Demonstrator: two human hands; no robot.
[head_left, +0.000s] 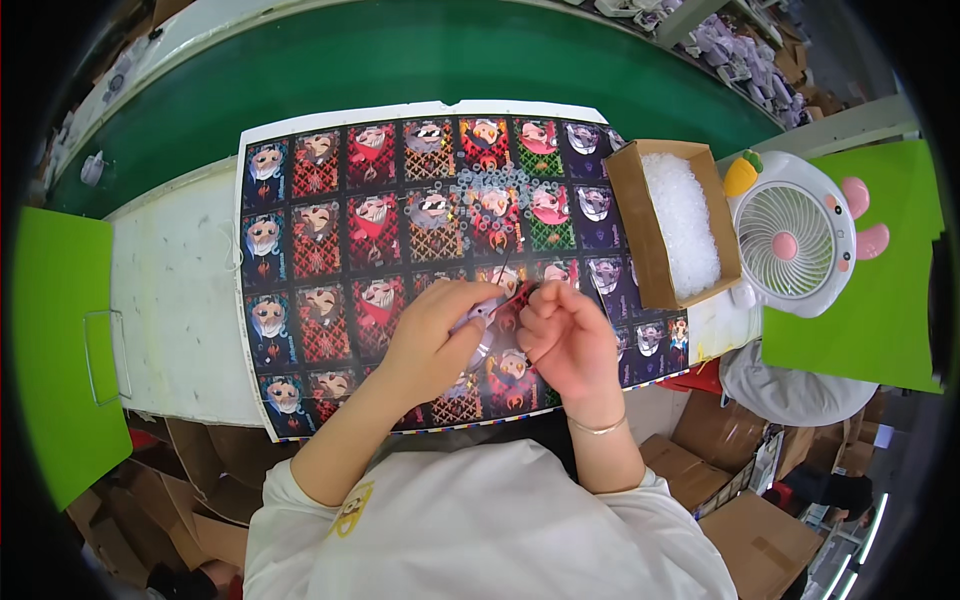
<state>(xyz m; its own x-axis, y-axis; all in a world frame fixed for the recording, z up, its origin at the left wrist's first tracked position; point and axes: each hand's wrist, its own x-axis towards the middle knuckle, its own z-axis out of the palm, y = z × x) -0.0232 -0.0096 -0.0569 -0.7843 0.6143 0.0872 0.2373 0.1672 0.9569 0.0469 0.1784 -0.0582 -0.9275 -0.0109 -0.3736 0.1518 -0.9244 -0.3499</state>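
Observation:
Over the lower middle of a large printed sheet (330, 262), my left hand (435, 335) is closed on a small pale lilac piece (483, 310), partly covered by the fingers. My right hand (568, 335) is close beside it, with fingers curled and pinched together. What those fingertips hold is too small and hidden to name. A thin dark strand or tip sticks up between the hands. Just beyond them, many small clear rings (490, 195) lie loosely scattered on the sheet, which bears rows of cartoon character cards.
An open cardboard box (627, 225) full of small clear pieces stands on the sheet's right edge. Right of it is a white rabbit-eared fan (790, 240). A green conveyor belt (400, 60) runs along the far side. Cardboard cartons (765, 545) stand below the table.

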